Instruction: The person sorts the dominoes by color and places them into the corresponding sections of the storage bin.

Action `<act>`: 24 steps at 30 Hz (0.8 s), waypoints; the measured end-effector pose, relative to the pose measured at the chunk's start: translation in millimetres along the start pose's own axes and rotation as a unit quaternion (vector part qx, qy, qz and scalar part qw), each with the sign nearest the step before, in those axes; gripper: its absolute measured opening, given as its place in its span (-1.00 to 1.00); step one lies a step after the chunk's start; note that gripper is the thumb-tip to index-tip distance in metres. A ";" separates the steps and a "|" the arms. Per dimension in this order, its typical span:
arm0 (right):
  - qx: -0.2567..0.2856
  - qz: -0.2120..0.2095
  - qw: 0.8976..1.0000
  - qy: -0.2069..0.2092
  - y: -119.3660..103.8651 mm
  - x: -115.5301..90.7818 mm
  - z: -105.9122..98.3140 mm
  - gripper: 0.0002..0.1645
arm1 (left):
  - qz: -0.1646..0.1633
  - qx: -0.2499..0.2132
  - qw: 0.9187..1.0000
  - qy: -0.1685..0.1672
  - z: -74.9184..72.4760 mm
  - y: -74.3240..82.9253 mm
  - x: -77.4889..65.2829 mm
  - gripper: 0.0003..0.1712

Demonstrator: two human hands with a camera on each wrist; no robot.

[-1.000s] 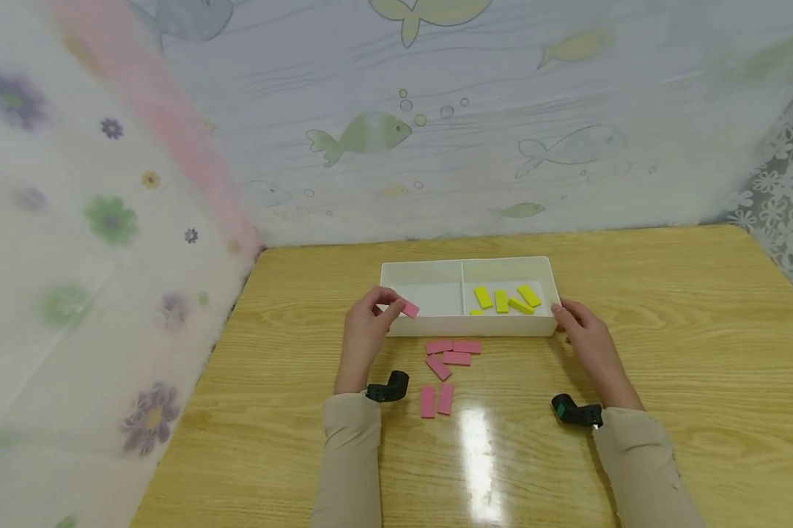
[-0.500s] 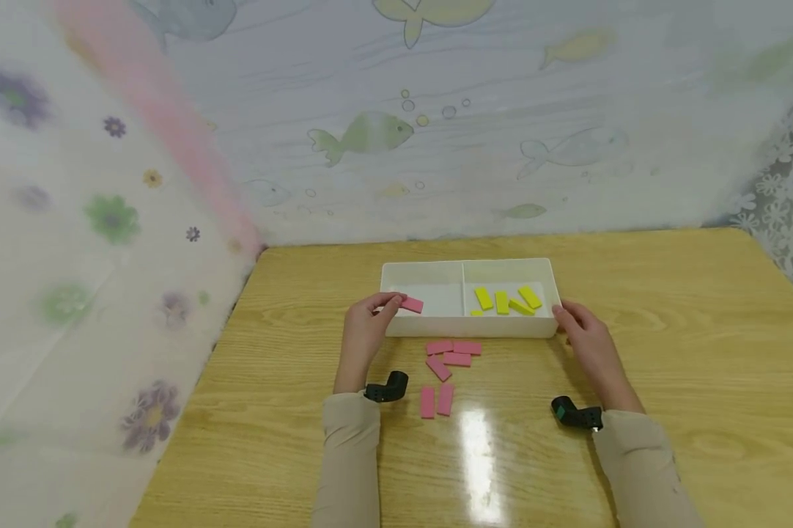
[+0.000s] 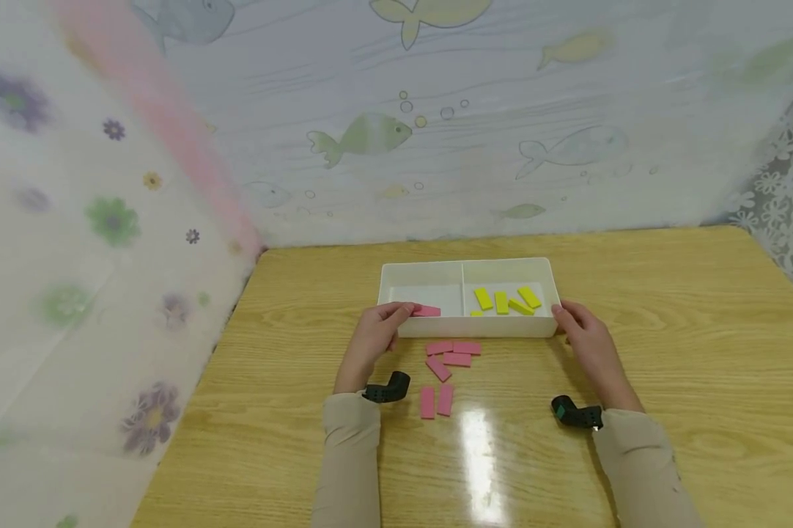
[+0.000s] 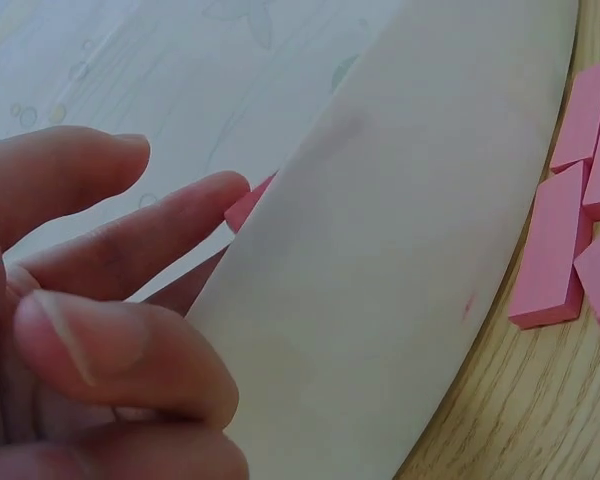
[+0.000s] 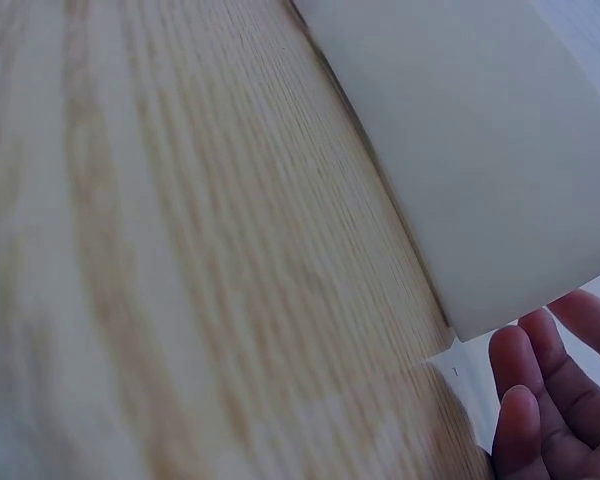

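Note:
A white two-compartment tray [image 3: 476, 328] stands on the wooden table. My left hand [image 3: 374, 334] is at its front left corner, a finger reaching over the rim. That fingertip touches, or nearly touches, a pink block [image 3: 428, 311] lying in the left compartment; the left wrist view shows only a corner of the pink block [image 4: 245, 205] past the tray wall, with the thumb apart from it. My right hand [image 3: 584, 330] holds the tray's front right corner, thumb at the rim and fingers along the outside. Several yellow blocks [image 3: 501, 302] lie in the right compartment.
Several pink blocks [image 3: 457, 359] lie on the table before the tray, two of them nearer me. A divider [image 3: 463, 288] separates the compartments. Printed cloth walls [image 3: 436, 191] rise behind the table and at the left.
My left hand has lowered the pink block into the left compartment, moving it to the right, and its pinch has loosened. The right hand has stayed at the tray corner.

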State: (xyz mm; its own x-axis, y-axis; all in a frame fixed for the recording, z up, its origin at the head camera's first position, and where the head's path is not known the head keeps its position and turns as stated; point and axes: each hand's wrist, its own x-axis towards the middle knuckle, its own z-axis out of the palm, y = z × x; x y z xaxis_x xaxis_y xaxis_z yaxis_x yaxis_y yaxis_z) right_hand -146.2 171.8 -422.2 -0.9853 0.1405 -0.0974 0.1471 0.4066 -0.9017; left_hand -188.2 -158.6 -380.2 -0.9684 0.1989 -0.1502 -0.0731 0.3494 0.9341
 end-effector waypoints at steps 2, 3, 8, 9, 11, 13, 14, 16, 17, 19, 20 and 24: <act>-0.001 0.001 1.000 -0.001 0.2 0.0 0.1 -0.16 | -0.004 -0.004 1.000 -0.003 0.2 -0.7 -0.1 -0.62; 0.000 0.003 1.000 -0.003 0.3 -0.1 0.2 -0.16 | -0.003 -0.004 1.000 -0.006 0.2 -1.0 -0.1 -0.61; 0.003 0.007 1.000 -0.004 0.4 -1.5 0.5 -0.16 | -0.004 -0.004 1.000 -0.021 -0.3 -1.8 -0.6 -0.61; 0.003 0.008 1.000 -0.005 0.2 -1.9 0.5 -0.16 | -0.004 -0.006 1.000 -0.023 -0.4 -1.5 -0.9 -0.60; 0.004 0.009 1.000 -0.005 -0.2 -2.2 0.4 -0.16 | -0.013 -0.017 0.999 -0.027 -0.6 0.5 -2.2 -0.61; 0.004 0.009 1.000 -0.006 -0.6 -2.4 0.2 -0.16 | -0.017 -0.033 0.999 -0.029 -0.5 5.4 -4.9 -0.62; 0.004 0.009 1.000 -0.007 -0.8 -2.4 0.1 -0.16 | -0.019 -0.040 0.999 -0.028 -0.3 8.2 -6.6 -0.62; 0.003 0.008 1.000 -0.008 -0.8 -2.1 -0.2 -0.15 | -0.021 -0.047 0.998 -0.028 0.2 15.0 -10.6 -0.61; 0.003 0.007 1.000 -0.008 -0.9 -1.9 -0.3 -0.15 | -0.019 -0.048 0.998 -0.027 0.5 17.9 -12.6 -0.61; 0.003 0.007 1.000 -0.008 -1.0 -1.6 -0.4 -0.14 | -0.022 -0.048 0.998 -0.022 1.1 22.1 -15.3 -0.61; 0.003 0.006 1.000 -0.008 -1.1 -1.4 -0.4 -0.14 | -0.022 -0.048 0.998 -0.023 1.3 22.9 -15.6 -0.60; 0.002 0.001 1.000 -0.006 -1.7 -0.5 -0.3 -0.15 | -0.027 -0.064 0.997 -0.024 1.7 14.8 -9.6 -0.57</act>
State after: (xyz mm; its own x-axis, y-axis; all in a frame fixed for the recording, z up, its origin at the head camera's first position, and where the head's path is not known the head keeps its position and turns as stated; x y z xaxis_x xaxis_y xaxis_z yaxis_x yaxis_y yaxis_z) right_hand -145.9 171.4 -420.5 -0.9861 0.1294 -0.1038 0.1480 0.4032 -0.9031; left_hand -179.6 -153.7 -365.5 -0.9500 0.2275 -0.2139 -0.1579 0.2407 0.9577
